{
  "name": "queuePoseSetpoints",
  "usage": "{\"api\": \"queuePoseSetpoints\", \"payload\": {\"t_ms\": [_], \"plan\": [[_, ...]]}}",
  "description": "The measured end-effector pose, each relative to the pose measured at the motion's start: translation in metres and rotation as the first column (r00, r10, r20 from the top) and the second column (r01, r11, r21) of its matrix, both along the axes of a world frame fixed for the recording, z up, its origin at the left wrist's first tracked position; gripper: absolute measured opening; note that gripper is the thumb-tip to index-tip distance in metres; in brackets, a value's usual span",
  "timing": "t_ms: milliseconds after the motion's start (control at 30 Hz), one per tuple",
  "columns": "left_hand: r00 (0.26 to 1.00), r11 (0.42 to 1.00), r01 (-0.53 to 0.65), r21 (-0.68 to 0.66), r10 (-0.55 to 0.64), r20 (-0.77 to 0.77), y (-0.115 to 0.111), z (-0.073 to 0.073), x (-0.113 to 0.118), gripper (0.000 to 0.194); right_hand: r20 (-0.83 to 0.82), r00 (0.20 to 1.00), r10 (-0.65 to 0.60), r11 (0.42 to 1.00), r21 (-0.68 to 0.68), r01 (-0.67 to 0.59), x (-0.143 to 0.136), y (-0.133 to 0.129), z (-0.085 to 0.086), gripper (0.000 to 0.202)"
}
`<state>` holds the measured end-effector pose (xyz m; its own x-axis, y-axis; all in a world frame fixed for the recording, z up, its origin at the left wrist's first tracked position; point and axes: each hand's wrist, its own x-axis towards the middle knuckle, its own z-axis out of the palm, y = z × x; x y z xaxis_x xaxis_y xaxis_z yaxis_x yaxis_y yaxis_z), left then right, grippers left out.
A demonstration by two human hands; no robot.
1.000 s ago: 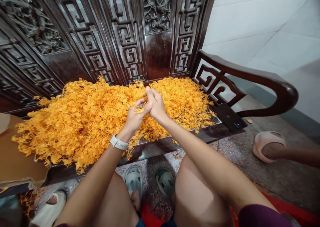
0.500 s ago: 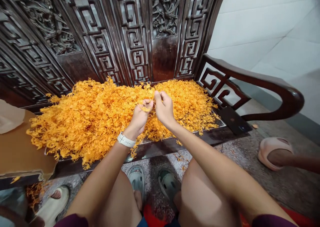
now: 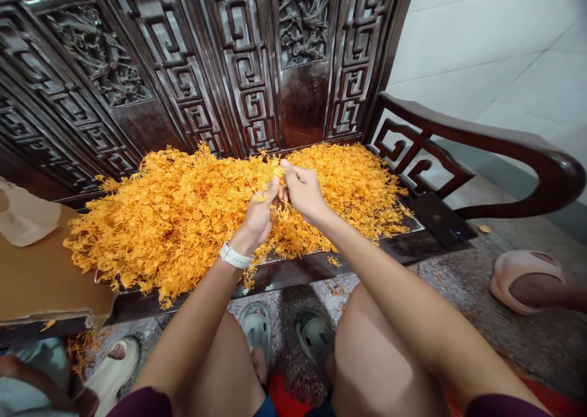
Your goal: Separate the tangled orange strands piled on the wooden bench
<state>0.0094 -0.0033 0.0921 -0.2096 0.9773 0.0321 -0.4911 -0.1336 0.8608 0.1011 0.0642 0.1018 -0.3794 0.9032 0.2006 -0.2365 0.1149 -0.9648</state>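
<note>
A wide heap of small orange plastic-looking pieces (image 3: 151, 215) covers the seat of a dark carved wooden bench (image 3: 302, 114). Over the middle of the heap, my left hand (image 3: 260, 214), with a white band on its wrist, is closed on orange pieces between thumb and fingers. Close against it on the right, my right hand (image 3: 303, 191) has its thumb and fingers pinched on the same small cluster. The fingertips of both hands nearly touch, and the exact shape of the held pieces is blurred against the heap.
A dark phone (image 3: 443, 218) lies at the bench's right end, below the curved armrest (image 3: 504, 136). Torn cardboard (image 3: 55, 276) rests at the left. Other people's feet in a pink shoe (image 3: 525, 282) and a cream shoe (image 3: 112, 368) are on the floor.
My left thumb has risen and straightened, and my fingers have shifted around the orange pieces. The view has moved slightly, so the bench's right end sits farther right.
</note>
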Motion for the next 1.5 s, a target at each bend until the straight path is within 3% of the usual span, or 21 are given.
{"api": "queuePoseSetpoints", "payload": {"t_ms": [133,333,467,600,700,833,933,1033,1200,1300,1400,1500], "plan": [[0.996,0.997,0.076,0.026,-0.077,0.044,0.001,0.001,0.000,0.050,-0.018,0.998,0.061,0.990,-0.123,-0.063,0.001,-0.002,0.007,0.060],[0.972,0.972,0.189,-0.139,-0.165,0.165,-0.003,0.011,-0.007,0.058,-0.026,0.968,0.251,0.921,-0.301,-0.247,0.005,-0.002,0.014,0.054],[0.982,0.990,0.106,-0.095,-0.089,0.168,-0.003,0.006,-0.007,0.049,-0.006,0.972,0.235,0.956,-0.180,-0.232,0.008,-0.004,0.008,0.059],[0.977,0.999,-0.018,-0.052,0.029,0.209,0.005,0.000,-0.013,0.036,0.135,0.989,0.066,0.996,0.047,-0.073,0.012,-0.005,0.002,0.059],[0.971,0.998,-0.041,-0.036,0.048,0.233,0.008,-0.004,-0.019,0.030,0.211,0.976,-0.057,0.994,0.105,0.035,0.010,-0.007,-0.002,0.061],[0.985,0.999,-0.032,-0.028,0.036,0.168,0.006,-0.007,-0.017,0.023,0.198,0.977,-0.084,0.990,0.127,0.059,0.006,-0.010,-0.005,0.063],[0.995,0.999,0.010,-0.050,-0.005,0.098,0.003,-0.008,-0.013,0.028,0.163,0.986,-0.040,0.998,0.064,0.030,0.005,-0.013,0.000,0.059],[0.995,0.993,0.065,-0.099,-0.057,0.081,0.002,-0.005,-0.013,0.032,0.142,0.984,0.109,0.994,-0.043,-0.104,0.008,-0.015,0.010,0.055],[0.981,0.966,0.161,-0.203,-0.134,0.141,0.000,0.004,-0.022,0.045,0.064,0.960,0.272,0.944,-0.211,-0.253,0.014,-0.015,0.019,0.057],[0.978,0.960,0.185,-0.211,-0.158,0.139,-0.006,0.008,-0.024,0.048,-0.009,0.945,0.328,0.915,-0.246,-0.320,0.019,-0.016,0.020,0.059],[0.988,0.981,0.108,-0.160,-0.088,0.124,-0.012,0.010,-0.023,0.047,-0.054,0.937,0.345,0.900,-0.266,-0.347,0.025,-0.017,0.029,0.063],[0.991,0.998,0.004,-0.061,0.005,0.137,-0.016,0.013,-0.022,0.045,-0.085,0.959,0.271,0.923,-0.262,-0.284,0.032,-0.016,0.047,0.065]]}}
